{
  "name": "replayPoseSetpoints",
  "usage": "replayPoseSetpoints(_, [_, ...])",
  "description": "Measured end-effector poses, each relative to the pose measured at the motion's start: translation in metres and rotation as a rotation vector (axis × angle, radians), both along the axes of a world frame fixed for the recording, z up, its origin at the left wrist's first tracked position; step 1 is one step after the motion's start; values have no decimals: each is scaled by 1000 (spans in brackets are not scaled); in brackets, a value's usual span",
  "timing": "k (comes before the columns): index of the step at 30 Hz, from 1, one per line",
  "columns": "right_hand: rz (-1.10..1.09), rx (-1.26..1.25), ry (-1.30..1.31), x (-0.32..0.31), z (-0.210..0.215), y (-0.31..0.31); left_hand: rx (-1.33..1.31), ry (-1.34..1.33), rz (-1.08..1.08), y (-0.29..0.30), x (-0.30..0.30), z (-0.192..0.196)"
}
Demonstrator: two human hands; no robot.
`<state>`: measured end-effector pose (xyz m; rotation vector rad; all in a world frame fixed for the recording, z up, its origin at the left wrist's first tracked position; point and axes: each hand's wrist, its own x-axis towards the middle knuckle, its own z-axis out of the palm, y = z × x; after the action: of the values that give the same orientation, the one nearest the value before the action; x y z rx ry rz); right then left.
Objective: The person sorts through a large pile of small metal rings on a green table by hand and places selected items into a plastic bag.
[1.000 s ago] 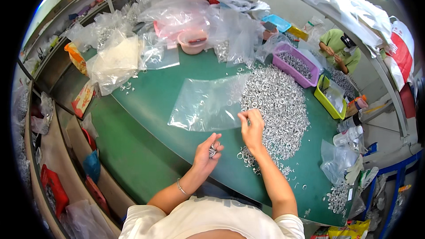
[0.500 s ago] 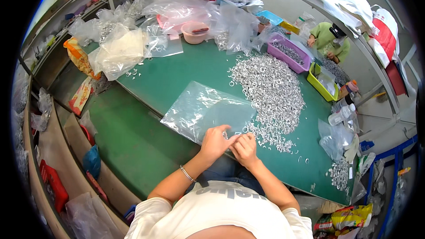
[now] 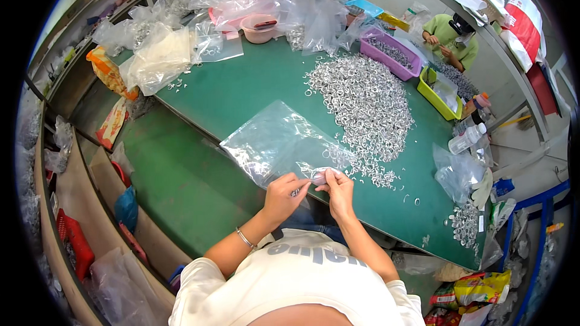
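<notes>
Hands meet at the near edge of the green surface (image 3: pixel 254 90), at about 6 o'clock in the view. The left hand (image 3: pixel 283 195) and the right hand (image 3: pixel 339 190) both pinch the near corner of a clear bag (image 3: pixel 275 142), fingers clenched on the plastic at its mouth. The bag lies flat, stretching away toward 11 o'clock from the hands. A few silver rings (image 3: pixel 331 157) show at its near right end; whether they sit inside it or just beside it, I cannot tell. A big ring pile (image 3: pixel 362 105) spreads at 1 o'clock from the hands, its near fringe touching the bag's right edge. Beyond the pile, at 1 o'clock, sit a purple tray (image 3: pixel 393 57) and a yellow tray (image 3: pixel 438 93). Crumpled bags (image 3: pixel 163 54) heap at 11 o'clock. Another person (image 3: pixel 452 36) works at the far right.
</notes>
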<state>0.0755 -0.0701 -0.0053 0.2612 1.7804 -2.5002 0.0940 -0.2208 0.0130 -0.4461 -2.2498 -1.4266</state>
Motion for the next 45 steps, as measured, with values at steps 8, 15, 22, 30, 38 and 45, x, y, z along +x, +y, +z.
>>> replayPoseSetpoints(8, [-31,294,153,-4,-30,16,206,-231,-27,3,1,-3])
replayPoseSetpoints(15, [3,110,115,1,-14,12,524,-618,-31,3,-3,-3])
replayPoseSetpoints(22, [74,179,127,1,-2,23,566,-566,3,4,-5,-10])
replayPoseSetpoints(30, [-87,87,151,-5,-6,16,667,-603,26,11,-12,1])
replayPoseSetpoints(38, [84,215,147,-4,17,0,856,-695,-45,20,-22,9])
replayPoseSetpoints(45, [-5,-101,119,-6,19,4,401,-322,-11,22,-24,11])
